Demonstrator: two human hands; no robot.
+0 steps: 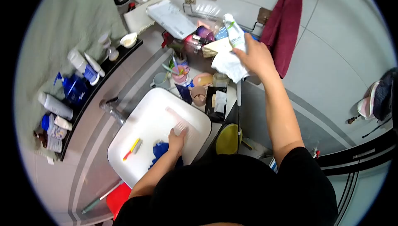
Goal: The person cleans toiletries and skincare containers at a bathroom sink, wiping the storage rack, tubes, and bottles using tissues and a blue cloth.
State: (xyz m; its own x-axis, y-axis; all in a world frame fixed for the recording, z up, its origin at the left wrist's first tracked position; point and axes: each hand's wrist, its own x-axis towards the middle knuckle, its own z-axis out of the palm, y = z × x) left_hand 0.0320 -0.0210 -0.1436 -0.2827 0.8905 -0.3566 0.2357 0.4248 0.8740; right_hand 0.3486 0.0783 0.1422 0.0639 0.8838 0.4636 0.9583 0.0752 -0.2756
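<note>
My left hand [177,142] is down in the white sink [143,120], its fingers closed at the toothed end of a pale pink comb [180,125]. Beside that hand lies a dark blue, jagged-edged item [160,150], partly hidden by the wrist. A small red and yellow brush [132,149] rests on the sink floor. Up at the wall rack, my right hand [256,56] grips a crumpled white cloth [231,65]. Its fingertips are close to a white and green packet [234,31]; whether they touch it I cannot tell.
The rack holds a flat pale package [172,18] and several bottles. Cups, a pink mug [198,95] and a black packet [216,103] crowd the counter. Bottles line the black ledge [93,80] behind the tap [112,110]. A maroon towel [284,29] hangs at right.
</note>
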